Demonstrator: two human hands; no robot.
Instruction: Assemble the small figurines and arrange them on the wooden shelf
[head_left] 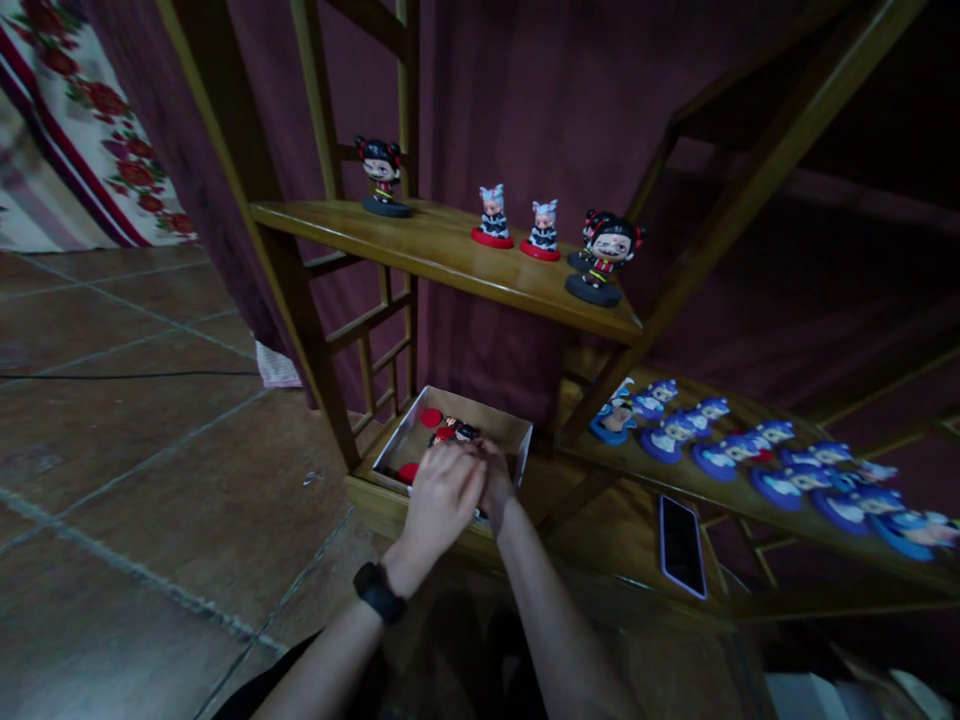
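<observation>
Both my hands are close together over an open cardboard box (517, 440) on the low shelf. My left hand (446, 490), with a black watch on its wrist, is curled and its back hides most of the fingers. Beside it, partly covered by it, my right hand (495, 478) is closed too. What they hold is hidden from view. Just past my fingers shows a small black-haired figurine (466, 432). Round red bases (431, 417) of other figurines lie in the box.
The upper wooden shelf (442, 255) carries black-haired figurines (381, 175) and two small figurines on red bases (493, 215). Several blue-and-purple figurines (720, 455) line the right shelf. Below them lies a phone (682, 545). A slanting post (727, 180) crosses on the right.
</observation>
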